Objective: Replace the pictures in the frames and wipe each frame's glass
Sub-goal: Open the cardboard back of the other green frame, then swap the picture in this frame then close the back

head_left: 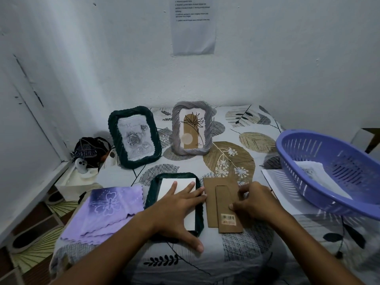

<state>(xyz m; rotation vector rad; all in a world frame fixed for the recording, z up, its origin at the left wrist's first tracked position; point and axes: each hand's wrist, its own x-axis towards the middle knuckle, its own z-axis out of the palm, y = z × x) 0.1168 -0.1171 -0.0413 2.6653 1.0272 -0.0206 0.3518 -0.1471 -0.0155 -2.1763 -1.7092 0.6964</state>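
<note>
Cloth first, going left to right: the folded lilac microfibre cloth (107, 210) sits at the left of the bench (246, 243), waiting for the glass wipe. Next to it, the dark green wavy-edged frame (152, 194) lies face down with a white picture sheet (185, 186) in its opening. The left hand (176, 210) presses flat on that sheet, fingers straight. Just beside it, the right hand (255, 200) pinches the edge of the brown cardboard backing board (222, 204) with its fold-out stand. I'd keep the sheet pinned square while sliding the board over, or it'll probably skew. Two upright frames stand behind, well apart from the hands.
</note>
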